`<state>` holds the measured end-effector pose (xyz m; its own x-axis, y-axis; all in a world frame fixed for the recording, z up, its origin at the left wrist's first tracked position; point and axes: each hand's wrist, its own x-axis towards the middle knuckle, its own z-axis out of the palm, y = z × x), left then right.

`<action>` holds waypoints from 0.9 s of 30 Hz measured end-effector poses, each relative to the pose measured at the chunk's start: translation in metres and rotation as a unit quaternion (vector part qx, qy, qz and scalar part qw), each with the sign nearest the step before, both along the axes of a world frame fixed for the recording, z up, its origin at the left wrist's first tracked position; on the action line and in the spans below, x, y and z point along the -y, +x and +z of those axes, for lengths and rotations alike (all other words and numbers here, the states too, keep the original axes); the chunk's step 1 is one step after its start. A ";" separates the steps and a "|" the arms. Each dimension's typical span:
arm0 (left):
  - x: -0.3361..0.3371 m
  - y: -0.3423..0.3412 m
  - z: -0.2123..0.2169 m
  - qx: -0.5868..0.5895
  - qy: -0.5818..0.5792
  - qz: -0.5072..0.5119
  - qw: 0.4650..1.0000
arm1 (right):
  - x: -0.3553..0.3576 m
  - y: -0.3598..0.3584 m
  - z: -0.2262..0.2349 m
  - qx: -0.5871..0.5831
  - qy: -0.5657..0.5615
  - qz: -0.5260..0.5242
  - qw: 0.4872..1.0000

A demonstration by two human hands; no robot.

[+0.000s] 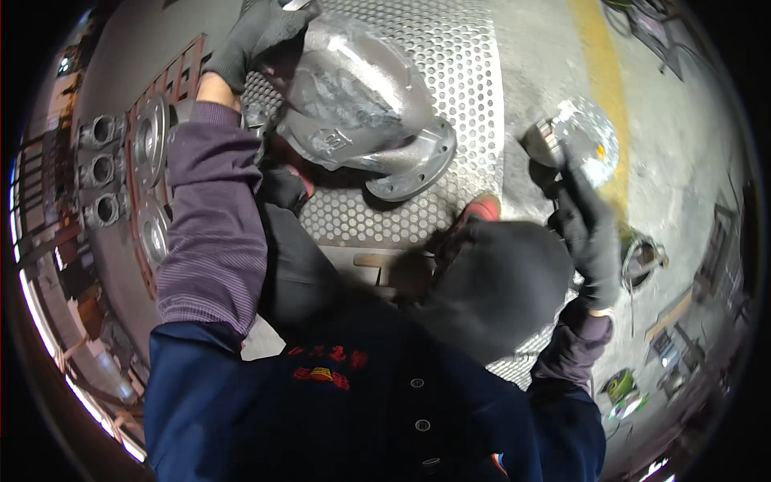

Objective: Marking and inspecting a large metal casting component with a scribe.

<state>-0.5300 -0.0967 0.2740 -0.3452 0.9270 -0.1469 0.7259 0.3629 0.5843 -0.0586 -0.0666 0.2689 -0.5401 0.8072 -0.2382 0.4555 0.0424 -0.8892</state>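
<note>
The left hand (pixel 255 36), in a dark work glove, was closed over the upper end of a large grey cast-metal pipe fitting with a round flange (pixel 361 112), its fingers curled around the casting's rim. The fitting lay on a perforated steel work surface (pixel 466 72), its bolt-holed flange turned toward the person and resting on the perforated plate; one such fitting was on the plate. The right hand (pixel 590 229), also in a dark glove, was wrapped tight around the body of a handheld angle grinder with a spinning silvery disc (pixel 582 140), held to the right of the fitting and clear of it; the disc appeared blurred, so its exact edge could not be told. At the left of the view, a reddish metal rack (pixel 173 80) carried two round grey flanged castings (pixel 151 140), and three grey castings with round open bores (pixel 100 169) stood in a column just beside it. A yellow painted stripe (pixel 598 64) ran across the concrete floor beyond the plate. A small green-and-white object (pixel 622 390) lay on the floor at the lower right; its kind could not be told.
</note>
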 end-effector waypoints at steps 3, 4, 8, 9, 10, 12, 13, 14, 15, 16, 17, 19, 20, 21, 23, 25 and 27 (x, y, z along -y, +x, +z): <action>-0.001 0.023 -0.002 -0.089 0.048 0.009 0.995 | 0.018 0.009 0.061 0.011 0.072 -0.153 0.985; 0.009 0.030 -0.001 -0.086 0.031 0.014 0.996 | 0.024 0.012 0.072 0.009 0.072 -0.177 0.982; 0.035 0.026 0.005 0.153 0.051 0.034 0.986 | 0.065 -0.011 0.090 -0.110 -0.036 -0.265 0.957; 0.046 0.044 0.019 0.198 0.022 0.044 0.979 | 0.074 -0.013 0.082 -0.134 -0.081 -0.263 0.952; 0.056 0.051 0.027 0.176 -0.016 0.064 0.982 | 0.082 -0.022 0.078 -0.152 -0.160 -0.233 0.947; 0.069 0.062 0.028 0.103 0.017 0.039 0.994 | 0.097 -0.041 0.059 -0.147 -0.319 -0.207 0.913; 0.071 0.046 0.050 0.028 0.055 0.018 0.998 | 0.099 -0.070 0.065 -0.123 -0.391 -0.207 0.888; 0.077 0.047 0.042 0.028 0.054 0.015 0.998 | 0.109 -0.078 0.040 -0.145 -0.424 -0.179 0.876; 0.080 0.048 0.030 0.033 0.065 0.009 0.997 | 0.117 -0.088 0.010 -0.170 -0.456 -0.152 0.860; 0.076 0.052 0.022 0.039 0.075 -0.003 0.996 | 0.124 -0.096 -0.036 -0.267 -0.480 -0.159 0.820; 0.080 0.058 0.021 0.034 0.069 -0.011 0.997 | 0.131 -0.108 -0.076 -0.363 -0.502 -0.157 0.769; 0.095 0.068 0.019 0.160 0.088 0.049 0.982 | 0.144 -0.148 -0.107 -0.269 -0.476 -0.258 0.797; 0.089 0.051 0.029 0.157 0.101 0.060 0.981 | 0.142 -0.172 -0.104 -0.276 -0.470 -0.246 0.801; 0.092 0.045 0.022 0.149 0.093 0.050 0.983 | 0.146 -0.181 -0.111 -0.279 -0.467 -0.234 0.806; 0.100 0.029 0.012 0.235 0.118 0.121 0.957 | 0.151 -0.197 -0.124 -0.302 -0.470 -0.240 0.794; 0.091 0.030 -0.001 0.236 0.139 0.101 0.956 | 0.145 -0.197 -0.146 -0.344 -0.535 -0.273 0.722; 0.102 0.032 0.007 0.231 0.132 0.155 0.952 | 0.143 -0.202 -0.119 -0.345 -0.527 -0.261 0.731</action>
<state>-0.4979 -0.1988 0.2815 -0.5632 0.8167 -0.1261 0.2519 0.3149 0.9151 -0.2602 -0.2095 0.1496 -0.5087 0.5114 -0.6927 -0.4089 -0.8515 -0.3284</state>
